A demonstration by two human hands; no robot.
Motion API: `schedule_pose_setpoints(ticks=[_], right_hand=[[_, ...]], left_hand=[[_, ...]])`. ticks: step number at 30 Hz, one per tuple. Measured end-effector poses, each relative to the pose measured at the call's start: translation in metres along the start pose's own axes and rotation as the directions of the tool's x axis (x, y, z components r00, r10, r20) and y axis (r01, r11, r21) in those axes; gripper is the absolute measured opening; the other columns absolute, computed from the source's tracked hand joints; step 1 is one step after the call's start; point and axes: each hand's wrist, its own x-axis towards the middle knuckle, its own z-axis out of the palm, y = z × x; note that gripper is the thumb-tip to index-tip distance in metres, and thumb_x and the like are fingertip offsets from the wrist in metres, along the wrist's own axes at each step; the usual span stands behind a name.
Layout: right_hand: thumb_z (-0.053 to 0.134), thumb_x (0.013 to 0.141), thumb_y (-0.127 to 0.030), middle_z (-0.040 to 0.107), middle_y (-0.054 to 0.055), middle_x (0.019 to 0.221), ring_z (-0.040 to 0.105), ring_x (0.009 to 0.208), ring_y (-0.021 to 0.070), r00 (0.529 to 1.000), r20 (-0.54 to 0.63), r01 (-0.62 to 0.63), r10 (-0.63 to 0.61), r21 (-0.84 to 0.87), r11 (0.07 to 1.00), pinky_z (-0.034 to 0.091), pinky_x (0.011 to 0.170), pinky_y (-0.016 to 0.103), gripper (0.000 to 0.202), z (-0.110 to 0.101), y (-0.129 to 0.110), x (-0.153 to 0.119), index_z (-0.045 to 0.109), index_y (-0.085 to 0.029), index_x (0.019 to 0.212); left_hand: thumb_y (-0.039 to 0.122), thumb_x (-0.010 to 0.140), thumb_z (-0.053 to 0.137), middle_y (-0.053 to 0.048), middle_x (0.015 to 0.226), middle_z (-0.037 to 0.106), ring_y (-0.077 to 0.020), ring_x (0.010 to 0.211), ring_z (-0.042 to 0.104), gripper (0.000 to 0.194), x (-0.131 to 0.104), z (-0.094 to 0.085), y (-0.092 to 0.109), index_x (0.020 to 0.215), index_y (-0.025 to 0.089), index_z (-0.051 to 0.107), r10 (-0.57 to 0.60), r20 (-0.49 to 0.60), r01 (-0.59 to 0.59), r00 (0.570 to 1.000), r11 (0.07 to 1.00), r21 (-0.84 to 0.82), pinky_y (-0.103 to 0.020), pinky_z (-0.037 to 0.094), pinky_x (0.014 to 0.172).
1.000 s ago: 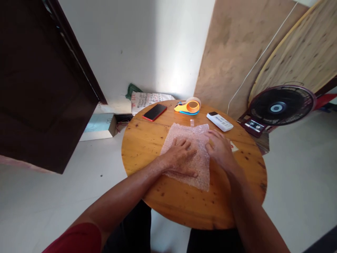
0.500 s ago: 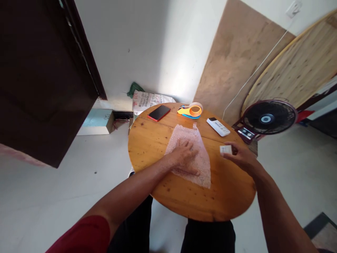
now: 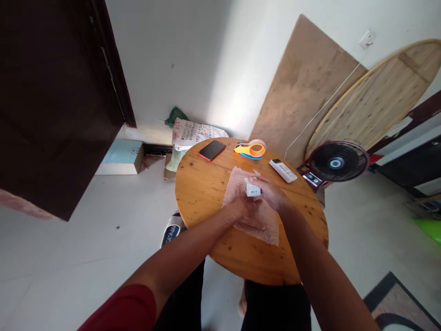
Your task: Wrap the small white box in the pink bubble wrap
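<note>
Over the bubble wrap [image 3: 270, 230], farther than your left hand [image 3: 246, 212], whose grip was too blurred to judge, your right hand [image 3: 272, 193] pinched the small white box [image 3: 253, 190] left of its palm.

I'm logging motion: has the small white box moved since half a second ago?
Yes, the box moved left: from right of the tape dispenser to below it in view.

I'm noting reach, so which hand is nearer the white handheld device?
Right. The right hand, holding a small white box, is short of the white handheld device and to its left; the left hand, on the bubble wrap, lies farther toward the wearer.
</note>
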Motion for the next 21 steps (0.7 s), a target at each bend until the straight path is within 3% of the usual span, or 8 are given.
schedule_pose_setpoints(ticks=[4,8,12,13,15,18,21], right_hand=[[0.058,0.074,-0.051,0.064,0.002,0.075,0.058,0.068,0.0178,0.988,-0.118,-0.099,0.096,-0.022,0.995,0.047,0.062,0.029,0.031,-0.021,0.008,0.002,0.061,-0.021,0.082],[0.062,0.07,-0.05,0.061,0.002,0.074,0.055,0.072,0.0183,0.966,-0.235,-0.132,0.105,-0.102,0.986,0.048,0.063,0.03,0.031,-0.033,0.015,-0.013,0.06,-0.021,0.079],[0.062,0.071,-0.054,0.06,0.002,0.074,0.053,0.071,0.0173,0.975,-0.219,-0.012,-0.027,-0.177,0.984,0.045,0.061,0.029,0.036,-0.035,0.023,-0.029,0.061,-0.018,0.074],[0.061,0.072,-0.054,0.06,0.002,0.074,0.053,0.07,0.0169,0.974,-0.224,-0.008,-0.034,-0.185,0.983,0.044,0.061,0.028,0.037,-0.034,0.024,-0.031,0.061,-0.017,0.075],[0.061,0.073,-0.053,0.061,0.003,0.076,0.054,0.07,0.0165,0.971,-0.239,-0.018,-0.031,-0.199,0.98,0.043,0.062,0.028,0.038,-0.031,0.026,-0.034,0.063,-0.016,0.08],[0.059,0.074,-0.053,0.063,0.003,0.08,0.056,0.071,0.0169,0.969,-0.239,-0.019,-0.063,-0.324,0.946,0.043,0.064,0.028,0.045,-0.026,0.028,-0.032,0.065,-0.015,0.097],[0.062,0.072,-0.049,0.064,0.003,0.079,0.056,0.07,0.0185,0.97,-0.191,0.005,-0.152,-0.605,0.796,0.044,0.065,0.03,0.054,-0.023,0.031,-0.027,0.062,-0.014,0.113]], left_hand=[[0.081,0.057,0.056,-0.017,0.153,0.025,-0.0441,0.139,0.015,0.103,0.0,-0.008,0.002,0.139,0.021,0.041,-0.018,0.049,0.019,0.999,1.0,-0.016,-0.069,0.004,0.108],[0.069,0.065,0.06,-0.019,0.152,0.024,-0.0443,0.14,0.013,0.092,-0.004,-0.013,-0.001,0.141,0.021,0.039,-0.006,0.034,0.008,0.999,0.997,-0.072,-0.071,0.001,0.106],[0.03,0.078,0.054,-0.012,0.129,0.056,-0.0352,0.129,0.039,0.036,0.001,-0.012,-0.01,0.111,0.022,0.066,-0.054,-0.081,0.031,0.995,0.964,-0.263,-0.063,0.01,0.11],[0.021,0.077,0.05,-0.011,0.121,0.061,-0.0319,0.123,0.046,0.032,0.003,-0.012,-0.012,0.103,0.02,0.068,-0.088,-0.104,0.053,0.991,0.95,-0.308,-0.059,0.014,0.111],[0.012,0.076,0.045,-0.011,0.114,0.065,-0.0275,0.116,0.053,0.036,0.008,-0.011,-0.014,0.103,0.017,0.067,-0.156,-0.132,0.099,0.979,0.927,-0.362,-0.053,0.02,0.111],[0.011,0.076,0.047,-0.012,0.117,0.065,-0.0253,0.114,0.056,0.046,0.013,-0.01,-0.017,0.12,0.015,0.058,-0.27,-0.183,0.144,0.945,0.849,-0.508,-0.045,0.031,0.107],[0.009,0.074,0.049,-0.011,0.115,0.066,-0.0213,0.107,0.06,0.051,0.016,-0.009,-0.022,0.125,0.014,0.054,-0.415,-0.201,0.167,0.887,0.697,-0.698,-0.035,0.044,0.096]])
